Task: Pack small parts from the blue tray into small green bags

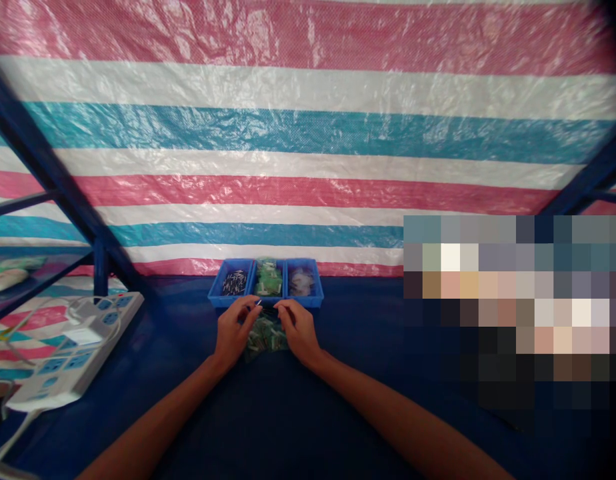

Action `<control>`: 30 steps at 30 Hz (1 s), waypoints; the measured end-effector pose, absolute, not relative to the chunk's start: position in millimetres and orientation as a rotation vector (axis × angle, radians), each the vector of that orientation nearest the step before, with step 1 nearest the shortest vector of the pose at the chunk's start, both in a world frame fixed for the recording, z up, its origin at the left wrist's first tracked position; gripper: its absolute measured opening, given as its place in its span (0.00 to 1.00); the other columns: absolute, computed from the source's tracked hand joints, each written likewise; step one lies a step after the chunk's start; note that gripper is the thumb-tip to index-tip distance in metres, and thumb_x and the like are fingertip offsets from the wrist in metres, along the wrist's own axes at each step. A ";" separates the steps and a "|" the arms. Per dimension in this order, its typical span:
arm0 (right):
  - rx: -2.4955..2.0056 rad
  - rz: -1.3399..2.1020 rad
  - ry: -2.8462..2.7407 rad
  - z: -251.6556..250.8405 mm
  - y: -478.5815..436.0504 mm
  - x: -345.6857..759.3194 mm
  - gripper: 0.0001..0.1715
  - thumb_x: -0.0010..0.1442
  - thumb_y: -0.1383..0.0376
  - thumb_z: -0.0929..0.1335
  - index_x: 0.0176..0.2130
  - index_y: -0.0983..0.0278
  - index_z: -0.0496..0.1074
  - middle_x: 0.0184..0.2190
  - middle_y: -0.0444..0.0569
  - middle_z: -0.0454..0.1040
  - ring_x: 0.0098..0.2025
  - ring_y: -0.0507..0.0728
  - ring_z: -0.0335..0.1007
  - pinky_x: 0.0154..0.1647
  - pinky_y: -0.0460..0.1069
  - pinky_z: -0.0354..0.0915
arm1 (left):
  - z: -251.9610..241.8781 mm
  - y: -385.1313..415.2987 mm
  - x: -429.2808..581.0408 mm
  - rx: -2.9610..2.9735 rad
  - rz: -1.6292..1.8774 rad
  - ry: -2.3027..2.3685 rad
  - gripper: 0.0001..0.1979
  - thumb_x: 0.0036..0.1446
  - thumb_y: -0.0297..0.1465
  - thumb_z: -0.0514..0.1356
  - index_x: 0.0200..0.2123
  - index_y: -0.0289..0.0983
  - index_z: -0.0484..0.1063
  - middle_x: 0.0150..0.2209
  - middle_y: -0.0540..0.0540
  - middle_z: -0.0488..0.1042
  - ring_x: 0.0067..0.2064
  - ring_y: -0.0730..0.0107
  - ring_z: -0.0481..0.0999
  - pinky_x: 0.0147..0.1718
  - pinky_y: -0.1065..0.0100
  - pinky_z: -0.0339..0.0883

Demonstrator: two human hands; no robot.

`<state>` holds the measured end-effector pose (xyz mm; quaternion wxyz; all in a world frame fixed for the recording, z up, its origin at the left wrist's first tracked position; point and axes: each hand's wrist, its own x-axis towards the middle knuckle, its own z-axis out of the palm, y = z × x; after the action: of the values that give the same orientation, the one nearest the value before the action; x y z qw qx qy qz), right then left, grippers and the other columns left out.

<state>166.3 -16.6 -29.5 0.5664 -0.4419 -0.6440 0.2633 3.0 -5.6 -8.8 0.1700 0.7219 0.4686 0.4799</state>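
Observation:
My left hand (234,331) and my right hand (299,329) rest close together on a dark blue table (368,347), fingers curled. Between them lies a clear plastic bag of small green parts (265,335). My left fingertips pinch a small thin metal piece (258,302). My right fingers press on the bag's top edge. Just beyond the hands stand three small blue bins (266,283): the left one holds dark pins, the middle one green parts, the right one clear bagged pieces.
A white power strip with blue sockets (71,357) and cables lies at the left. A blue metal frame (48,173) rises on the left with a shelf. A striped pink, white and teal tarp (308,133) hangs behind.

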 end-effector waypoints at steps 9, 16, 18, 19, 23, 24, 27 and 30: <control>-1.047 0.615 -1.523 -29.8 -16.6 166.7 0.15 0.65 0.62 0.59 0.38 0.64 0.72 0.32 0.48 0.72 0.33 0.54 0.68 0.32 0.45 0.61 | -9.3 -5.5 2.3 2.084 1.346 1.295 0.11 0.60 0.34 0.54 0.39 0.38 0.75 0.33 0.48 0.76 0.24 0.75 0.70 0.29 0.72 0.66; -1.010 0.595 -1.536 -28.6 -17.4 166.4 0.12 0.62 0.62 0.62 0.41 0.64 0.72 0.32 0.47 0.72 0.32 0.53 0.67 0.33 0.46 0.61 | -12.0 -4.7 2.8 1.996 1.287 1.231 0.12 0.61 0.34 0.52 0.43 0.36 0.70 0.25 0.53 0.71 0.19 0.78 0.67 0.23 0.75 0.63; -1.001 0.590 -1.558 -28.1 -17.8 166.5 0.12 0.62 0.62 0.62 0.42 0.63 0.72 0.31 0.47 0.71 0.30 0.53 0.66 0.31 0.46 0.61 | -11.7 -5.6 3.2 1.978 1.267 1.220 0.12 0.62 0.34 0.51 0.44 0.36 0.69 0.22 0.54 0.69 0.19 0.77 0.66 0.22 0.75 0.62; -0.994 0.587 -1.570 -27.9 -17.8 166.6 0.12 0.62 0.62 0.63 0.42 0.63 0.72 0.30 0.47 0.70 0.29 0.52 0.65 0.31 0.46 0.60 | -11.3 -6.1 3.4 1.968 1.259 1.216 0.12 0.62 0.34 0.51 0.45 0.36 0.68 0.21 0.55 0.68 0.18 0.77 0.66 0.21 0.75 0.61; -0.975 0.573 -1.600 -27.7 -17.4 166.5 0.11 0.62 0.62 0.63 0.39 0.63 0.73 0.29 0.46 0.69 0.29 0.53 0.65 0.31 0.46 0.60 | -10.3 -7.5 3.6 1.940 1.228 1.207 0.12 0.62 0.35 0.51 0.46 0.37 0.66 0.20 0.56 0.67 0.18 0.77 0.66 0.21 0.75 0.60; -0.975 0.571 -1.604 -27.7 -17.3 166.5 0.10 0.61 0.62 0.64 0.38 0.63 0.73 0.29 0.46 0.69 0.29 0.52 0.65 0.31 0.46 0.60 | -10.4 -7.6 3.6 1.936 1.220 1.206 0.12 0.62 0.35 0.51 0.46 0.37 0.66 0.20 0.56 0.67 0.18 0.77 0.67 0.21 0.75 0.60; -0.978 0.575 -1.609 -27.2 -17.1 166.6 0.09 0.61 0.63 0.64 0.35 0.64 0.72 0.29 0.45 0.69 0.29 0.52 0.64 0.31 0.46 0.59 | -11.6 -7.2 3.4 1.935 1.198 1.205 0.12 0.62 0.35 0.50 0.45 0.37 0.66 0.20 0.56 0.67 0.18 0.77 0.66 0.20 0.75 0.60; -0.995 0.586 -1.577 -26.7 -17.3 166.6 0.09 0.61 0.63 0.63 0.34 0.64 0.71 0.29 0.45 0.70 0.29 0.52 0.65 0.31 0.45 0.59 | -12.7 -6.4 3.3 1.956 1.189 1.212 0.12 0.61 0.35 0.52 0.45 0.37 0.67 0.21 0.55 0.68 0.19 0.77 0.66 0.22 0.75 0.61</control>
<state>166.6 -17.3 -26.7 0.5593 -0.4218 -0.6689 0.2486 3.3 -6.4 -12.7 0.2720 0.7267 0.4504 0.4418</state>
